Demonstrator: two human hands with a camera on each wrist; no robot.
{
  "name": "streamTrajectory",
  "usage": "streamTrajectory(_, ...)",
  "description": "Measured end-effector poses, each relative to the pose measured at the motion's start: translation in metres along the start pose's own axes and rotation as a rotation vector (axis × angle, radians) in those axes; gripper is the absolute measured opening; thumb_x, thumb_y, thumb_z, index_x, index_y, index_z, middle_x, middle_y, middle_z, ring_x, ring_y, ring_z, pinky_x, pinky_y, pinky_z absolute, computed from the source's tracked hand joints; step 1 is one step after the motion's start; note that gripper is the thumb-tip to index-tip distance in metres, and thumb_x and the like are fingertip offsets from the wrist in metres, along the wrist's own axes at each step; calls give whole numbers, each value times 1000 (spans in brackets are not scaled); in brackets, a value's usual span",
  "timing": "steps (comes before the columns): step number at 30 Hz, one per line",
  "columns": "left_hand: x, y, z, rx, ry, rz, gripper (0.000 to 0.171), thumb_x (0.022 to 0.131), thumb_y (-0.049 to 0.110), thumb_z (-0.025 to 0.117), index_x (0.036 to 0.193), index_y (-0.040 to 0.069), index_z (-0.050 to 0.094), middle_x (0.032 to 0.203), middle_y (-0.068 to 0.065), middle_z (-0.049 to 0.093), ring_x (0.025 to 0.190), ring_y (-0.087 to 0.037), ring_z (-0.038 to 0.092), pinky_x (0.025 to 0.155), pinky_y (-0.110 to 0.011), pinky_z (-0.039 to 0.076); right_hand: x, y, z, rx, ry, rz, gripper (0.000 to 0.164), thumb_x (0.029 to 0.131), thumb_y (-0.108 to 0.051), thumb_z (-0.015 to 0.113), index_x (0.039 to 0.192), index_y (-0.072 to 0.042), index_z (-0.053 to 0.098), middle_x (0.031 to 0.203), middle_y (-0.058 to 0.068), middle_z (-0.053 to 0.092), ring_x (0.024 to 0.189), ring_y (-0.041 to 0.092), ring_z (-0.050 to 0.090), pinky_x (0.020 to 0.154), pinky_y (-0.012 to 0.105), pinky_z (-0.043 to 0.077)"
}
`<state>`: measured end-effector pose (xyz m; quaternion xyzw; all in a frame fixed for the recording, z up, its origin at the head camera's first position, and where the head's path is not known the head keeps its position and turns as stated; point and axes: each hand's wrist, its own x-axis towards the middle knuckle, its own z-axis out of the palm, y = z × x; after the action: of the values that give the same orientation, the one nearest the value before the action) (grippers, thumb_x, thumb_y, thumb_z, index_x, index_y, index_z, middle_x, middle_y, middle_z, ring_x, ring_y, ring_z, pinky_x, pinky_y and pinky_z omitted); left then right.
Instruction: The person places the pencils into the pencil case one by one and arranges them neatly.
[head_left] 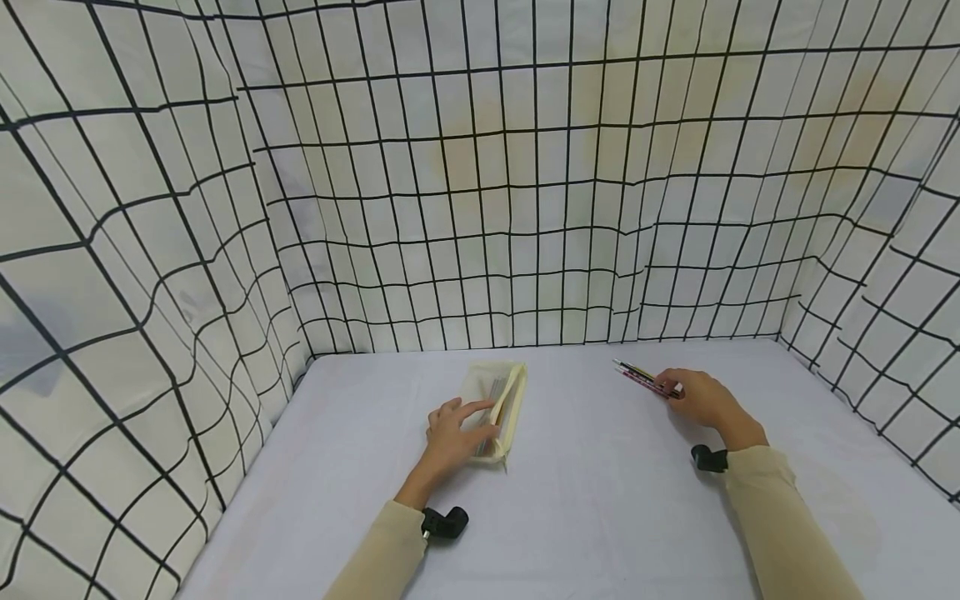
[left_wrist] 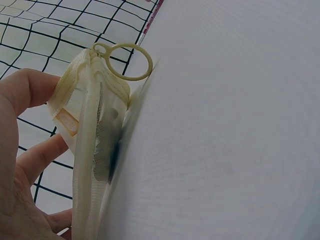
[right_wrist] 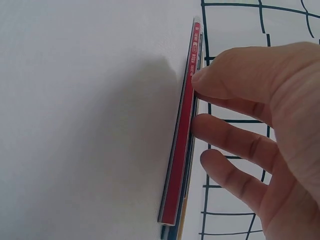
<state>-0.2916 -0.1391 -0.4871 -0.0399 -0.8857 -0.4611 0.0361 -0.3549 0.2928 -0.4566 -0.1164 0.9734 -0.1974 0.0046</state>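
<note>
So your left hand [head_left: 453, 429] is at the pouch [head_left: 518, 398], thumb and fingers spread well apart, tips touching its side without closing round it. Pouch sits on the white table [head_left: 585, 500], a bit left of the middle. It's soft cream stuff, see-through mesh on the side, with a ribbed-looking edge and a smooth round plastic ring [left_wrist: 127, 78] hanging off one end. You can make out dark and grey shapes through the mesh, too blurry to name. There's a little orange-framed tag [left_wrist: 68, 121] too, but I can't read it.

Your right hand [head_left: 701, 396] is over on the right side, pinching a thin bundle of pencils [right_wrist: 182, 135] between thumb and fingers, the lower fingers loosely bent. They're long, straight and flat-sided: a glossy red one with dark edges on top, dark blue and yellowish ones under it. White print runs near the red one's pale end, too small for me to read for sure.
</note>
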Motion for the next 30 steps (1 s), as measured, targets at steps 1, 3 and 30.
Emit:
streamTrajectory(1, 0, 0, 0, -2, 0, -1, 47, 86, 41, 75, 131, 31, 70, 161, -22, 34, 147, -44, 20, 112, -72, 20, 0, 0, 0, 1, -7, 5, 38, 91, -4, 64, 129, -9, 66, 114, 12, 70, 93, 27, 60, 77, 45, 51)
streamTrajectory(3, -1, 0, 0, -3, 1, -1, 47, 86, 41, 75, 131, 31, 70, 161, -23, 34, 147, -44, 21, 112, -72, 21, 0, -1, 1, 2, -21, 8, 39, 91, -3, 63, 129, -9, 65, 113, 12, 70, 90, 26, 59, 72, 41, 50)
streamTrajectory(30, 0, -1, 1, 16, 0, 30, 47, 86, 42, 75, 130, 29, 71, 159, -26, 37, 144, -47, 24, 109, -72, 23, 6, -11, 10, -70, -60, -1, 36, 90, -1, 65, 123, -14, 68, 99, 8, 67, 86, 23, 56, 75, 40, 48)
